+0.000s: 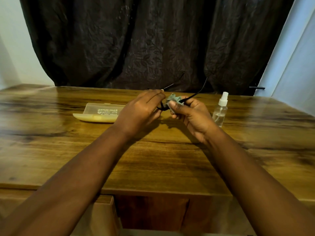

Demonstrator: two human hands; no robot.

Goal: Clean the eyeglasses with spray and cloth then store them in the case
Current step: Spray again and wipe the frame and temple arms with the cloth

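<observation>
the eyeglasses [162, 106], thin and black-framed, are held up above the middle of the wooden table [153, 159], between both hands. their two temple arms are unfolded and point up and away toward the dark curtain [144, 40] behind the table. a small pale green cleaning cloth [173, 98] is bunched over the frame's right side, so the lens there is hidden; the left lens is mostly covered by fingers.

the left hand [141, 111] has its fingers curled closed around the left part of the frame, back of the hand up. the right hand [189, 113] pinches the cloth against the glasses, thumb on the near side and the other fingers folded behind, with one temple arm rising out of that grip.

to the left, partly behind the left hand, an open translucent yellowish glasses case [100, 113] lies flat on the table, printed lid tilted back. just right of the right hand a small clear spray bottle [220, 109] with a white nozzle stands upright, apart from the hand.

both bare forearms reach in from the near edge, converging toward the table's centre.
</observation>
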